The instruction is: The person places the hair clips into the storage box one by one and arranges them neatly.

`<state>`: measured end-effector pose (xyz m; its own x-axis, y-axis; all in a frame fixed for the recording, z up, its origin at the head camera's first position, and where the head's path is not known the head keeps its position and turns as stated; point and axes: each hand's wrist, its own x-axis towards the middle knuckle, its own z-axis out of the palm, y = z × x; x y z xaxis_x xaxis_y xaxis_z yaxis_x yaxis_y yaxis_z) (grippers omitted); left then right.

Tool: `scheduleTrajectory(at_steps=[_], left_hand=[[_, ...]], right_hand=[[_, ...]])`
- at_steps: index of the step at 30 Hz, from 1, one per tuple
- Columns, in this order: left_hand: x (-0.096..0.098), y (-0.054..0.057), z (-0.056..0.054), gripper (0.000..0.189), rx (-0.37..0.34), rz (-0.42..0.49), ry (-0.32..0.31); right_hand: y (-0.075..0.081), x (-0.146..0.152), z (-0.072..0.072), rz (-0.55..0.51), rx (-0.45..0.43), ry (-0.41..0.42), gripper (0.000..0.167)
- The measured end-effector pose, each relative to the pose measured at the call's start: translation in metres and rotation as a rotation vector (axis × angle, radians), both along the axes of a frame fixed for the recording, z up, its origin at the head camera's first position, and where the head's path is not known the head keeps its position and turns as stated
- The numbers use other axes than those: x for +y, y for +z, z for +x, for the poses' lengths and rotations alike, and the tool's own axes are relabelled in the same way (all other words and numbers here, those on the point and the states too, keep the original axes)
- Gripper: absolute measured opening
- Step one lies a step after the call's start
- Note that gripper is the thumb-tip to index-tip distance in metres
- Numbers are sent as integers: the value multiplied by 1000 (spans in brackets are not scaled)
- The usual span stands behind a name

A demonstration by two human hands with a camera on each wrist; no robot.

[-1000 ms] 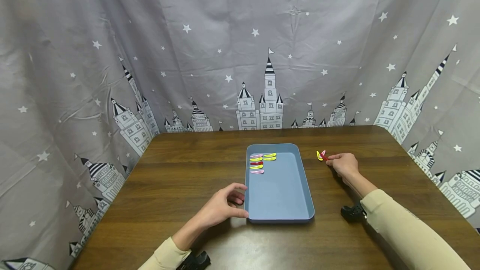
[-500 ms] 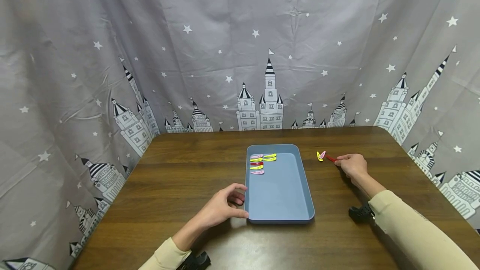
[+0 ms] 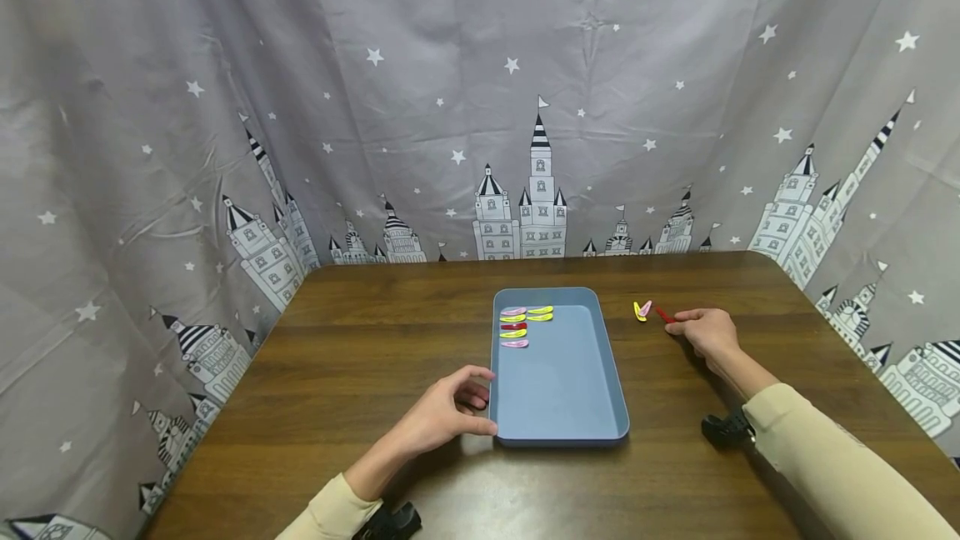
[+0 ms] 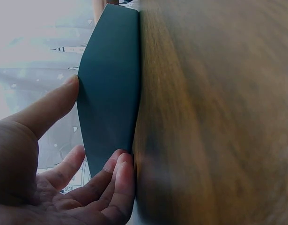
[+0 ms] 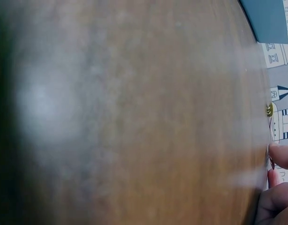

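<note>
My right hand [image 3: 705, 332] pinches a red snap hair clip [image 3: 664, 315] by its near end, over the table right of the tray. Just left of it lie a yellow hair clip [image 3: 640, 312] and a pink hair clip [image 3: 646, 307], close together. The right wrist view catches only my thumb and fingertips at its right edge. My left hand [image 3: 450, 412] rests against the left side of a blue-grey tray [image 3: 558, 442]. In the left wrist view the thumb touches the tray's rim [image 4: 79, 70] and the fingertips meet its outer wall, low by the table.
Inside the tray, a left column holds pink, yellow and red clips [image 3: 513, 327]; beside its top are two yellow clips [image 3: 540, 317]. The brown wooden table [image 3: 360, 357] ends at a grey curtain [image 3: 420, 123] printed with castles and stars.
My right hand has drawn the red hair clip rightward, away from the yellow and pink clips it overlapped. The left hand and tray have stayed put.
</note>
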<state>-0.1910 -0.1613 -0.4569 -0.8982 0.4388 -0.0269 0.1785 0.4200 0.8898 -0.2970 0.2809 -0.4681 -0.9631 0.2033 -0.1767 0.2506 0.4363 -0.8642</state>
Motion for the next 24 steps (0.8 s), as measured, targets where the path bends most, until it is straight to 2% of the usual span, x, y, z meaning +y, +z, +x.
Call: scheduleTrajectory(at_steps=[24], left_hand=[[0, -1, -1, 65, -4, 6, -1]], right_hand=[[-3, 0, -2, 66, 13, -18, 38]])
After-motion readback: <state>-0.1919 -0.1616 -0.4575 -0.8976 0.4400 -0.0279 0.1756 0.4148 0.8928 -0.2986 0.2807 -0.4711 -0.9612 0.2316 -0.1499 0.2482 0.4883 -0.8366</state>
